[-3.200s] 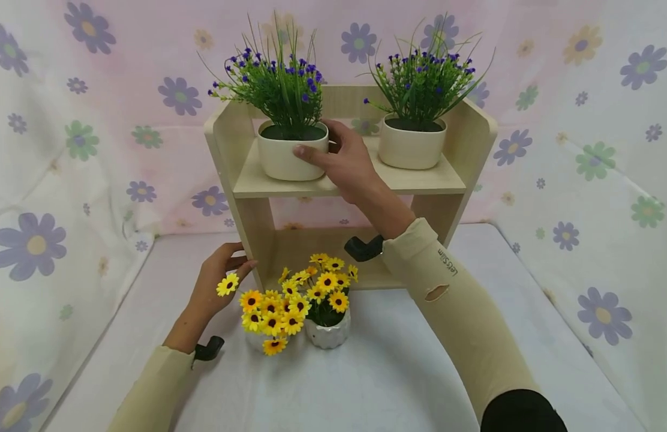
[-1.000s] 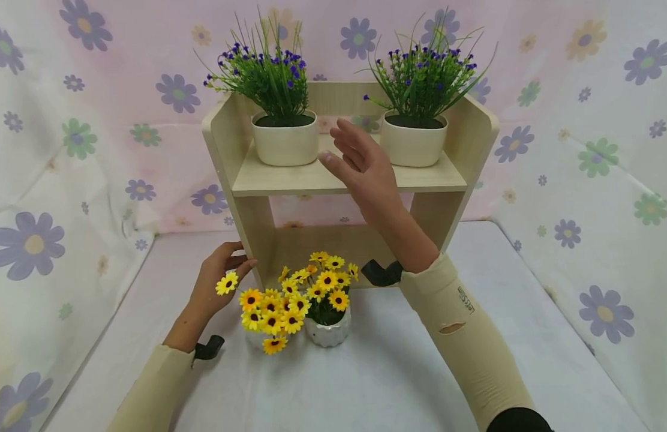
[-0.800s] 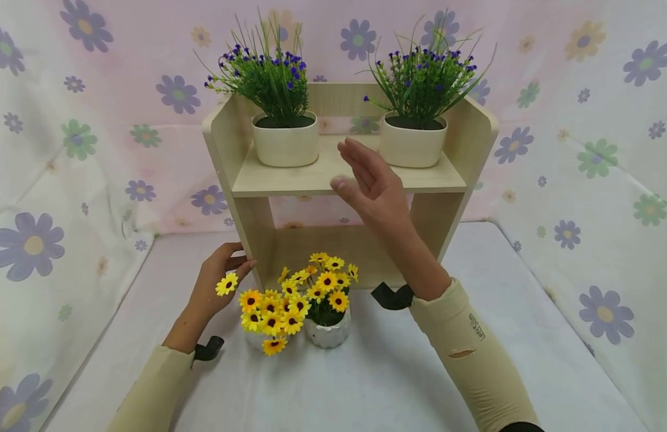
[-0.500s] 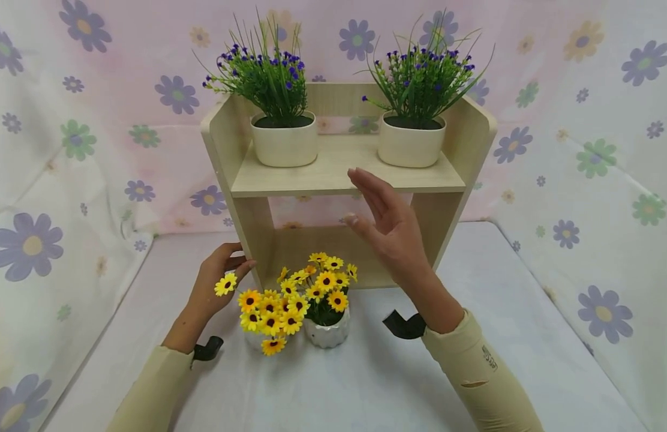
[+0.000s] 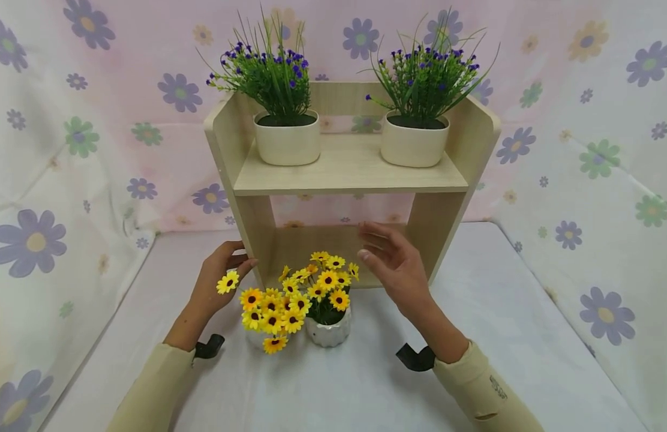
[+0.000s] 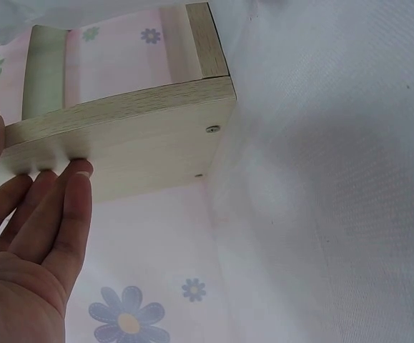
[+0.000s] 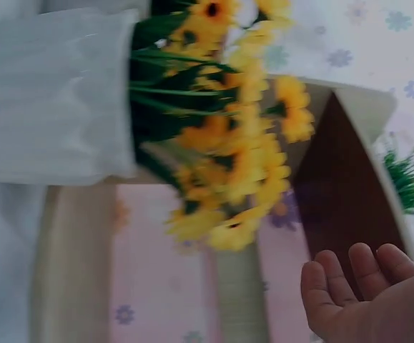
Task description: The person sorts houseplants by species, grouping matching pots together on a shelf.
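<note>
A pale wooden two-tier shelf [image 5: 349, 178] stands on the table. My left hand [image 5: 215, 277] holds its left side panel by the front edge; in the left wrist view the fingertips [image 6: 78, 171] press on the panel's outer face and the thumb lies over the edge. My right hand [image 5: 400, 270] hovers before the lower tier, fingers relaxed and holding nothing. Nearest to it is a white pot of yellow flowers [image 5: 328, 332], which the right wrist view shows tipped sideways. A second pot of yellow flowers [image 5: 271, 321] sits to its left, its pot mostly hidden by blooms.
On the upper tier stand two cream oval pots of purple flowers and grass, a left pot [image 5: 287, 144] and a right pot [image 5: 414, 144]. Flower-printed cloth [image 5: 603, 240] hangs behind and at both sides. White cloth [image 5: 366, 384] covers the table.
My right hand has let go of the left cream pot, now farther back and left on the upper tier, and has come down to the lower tier's front. The left hand keeps its place.
</note>
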`<state>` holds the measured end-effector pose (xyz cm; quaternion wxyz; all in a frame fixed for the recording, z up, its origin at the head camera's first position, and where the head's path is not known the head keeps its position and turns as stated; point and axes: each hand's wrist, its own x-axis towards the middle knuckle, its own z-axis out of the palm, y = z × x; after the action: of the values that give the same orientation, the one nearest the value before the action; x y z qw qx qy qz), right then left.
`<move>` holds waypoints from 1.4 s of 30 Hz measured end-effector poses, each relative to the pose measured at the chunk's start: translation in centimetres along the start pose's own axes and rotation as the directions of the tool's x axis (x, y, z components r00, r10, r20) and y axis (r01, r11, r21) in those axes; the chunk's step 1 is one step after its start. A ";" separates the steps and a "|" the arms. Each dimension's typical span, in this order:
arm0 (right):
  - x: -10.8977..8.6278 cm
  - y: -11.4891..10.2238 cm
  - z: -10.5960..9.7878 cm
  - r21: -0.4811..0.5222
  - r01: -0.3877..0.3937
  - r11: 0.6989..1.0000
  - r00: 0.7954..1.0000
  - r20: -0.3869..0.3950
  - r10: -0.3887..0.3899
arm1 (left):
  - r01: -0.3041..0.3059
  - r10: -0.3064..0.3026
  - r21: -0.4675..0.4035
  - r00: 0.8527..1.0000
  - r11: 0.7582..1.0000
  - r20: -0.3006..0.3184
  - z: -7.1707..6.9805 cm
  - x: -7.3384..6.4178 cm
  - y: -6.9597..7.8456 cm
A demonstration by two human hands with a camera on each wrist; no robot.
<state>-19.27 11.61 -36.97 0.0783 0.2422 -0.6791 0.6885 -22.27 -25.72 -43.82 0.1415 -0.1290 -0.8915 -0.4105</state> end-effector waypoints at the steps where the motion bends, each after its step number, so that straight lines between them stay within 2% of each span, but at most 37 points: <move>1: -0.1 0.4 0.0 0.008 -0.026 1.000 1.000 -0.004 0.026 | 0.001 -0.001 -0.002 1.000 1.000 0.000 0.0 0.0 0.0; 5: -0.2 1.8 0.0 0.002 -0.096 0.995 0.995 -0.009 0.096 | 0.001 -0.001 -0.003 1.000 1.000 0.000 0.1 -0.1 0.0; 16: 0.1 6.0 -1.2 -0.118 -0.226 0.967 0.974 -0.051 0.221 | 0.011 -0.011 -0.005 1.000 1.000 0.006 0.1 0.1 0.1; 21: 0.2 7.6 -1.9 -0.135 -0.284 0.949 0.955 0.044 0.292 | 0.007 -0.007 -0.009 1.000 1.000 0.006 0.1 -0.1 0.2; 26: 0.1 8.8 -2.3 -0.234 -0.335 0.913 0.912 0.163 0.376 | 0.005 -0.005 -0.001 1.000 1.000 0.008 0.0 -0.1 0.3; 29: -0.2 9.4 -2.5 -0.288 -0.319 0.903 0.881 0.263 0.394 | 0.001 -0.001 0.003 1.000 1.000 0.006 0.0 -0.1 0.1; 31: -0.4 9.6 -2.5 -0.289 -0.303 0.908 0.850 0.350 0.395 | -0.004 0.004 0.004 1.000 1.000 0.004 0.0 -0.1 0.0; 33: -0.4 10.0 -2.6 -0.266 -0.300 0.916 0.808 0.440 0.392 | -0.006 0.006 0.003 1.000 1.000 0.003 0.1 -0.1 -0.1; 36: -0.5 10.4 -2.5 -0.228 -0.314 0.922 0.757 0.527 0.388 | -0.005 0.005 0.001 1.000 1.000 0.002 0.1 -0.1 -0.2; 39: -0.7 10.7 -2.1 -0.223 -0.302 0.927 0.731 0.570 0.375 | -0.005 0.005 0.000 1.000 1.000 0.004 0.1 -0.1 -0.1; 42: -1.0 11.1 -1.8 -0.233 -0.266 0.935 0.717 0.601 0.354 | -0.007 0.007 -0.003 1.000 1.000 0.004 0.1 0.0 0.1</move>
<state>-23.61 12.84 -47.28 -0.2561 0.3369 -0.7393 0.5238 -22.21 -25.60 -43.81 0.1409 -0.1332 -0.8908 -0.4109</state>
